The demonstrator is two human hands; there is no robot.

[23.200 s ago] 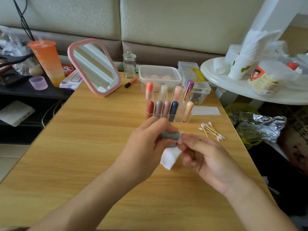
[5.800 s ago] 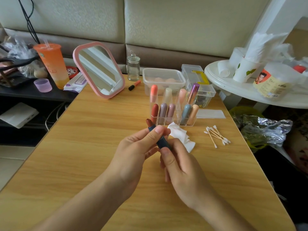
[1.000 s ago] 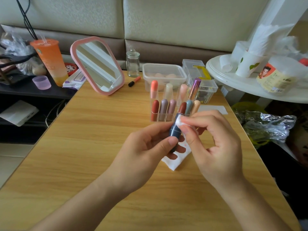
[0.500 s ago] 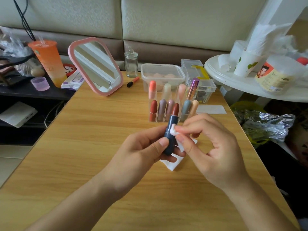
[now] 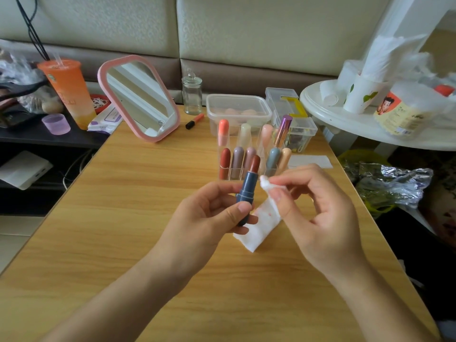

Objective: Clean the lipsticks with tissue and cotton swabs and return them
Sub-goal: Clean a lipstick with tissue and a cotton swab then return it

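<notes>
i see the left hand (image 5: 212,214) gripping the lipstick (image 5: 248,185) upright at frame centre. its base is hidden behind the fingers and the brown-red stick is out. the right hand (image 5: 318,213) pinches the tissue (image 5: 259,229), twisted to a tip just beside the tube's rim; i cannot tell whether it touches. the tissue's tail hangs below that hand, partly behind the thumb, with faint pink marks. both arms (image 5: 123,292) run off the bottom edge. behind the lipstick a clear rack (image 5: 230,175) holds nine more, four in back and five in front, the front row partly covered. one pink mirror (image 5: 140,97), one orange cup (image 5: 69,90), one glass jar (image 5: 192,95) and one clear tub (image 5: 238,108) stand along the top of the wooden desk (image 5: 123,218). a sofa back (image 5: 246,33) lies behind and a white round table (image 5: 365,128) sits at upper right.
</notes>
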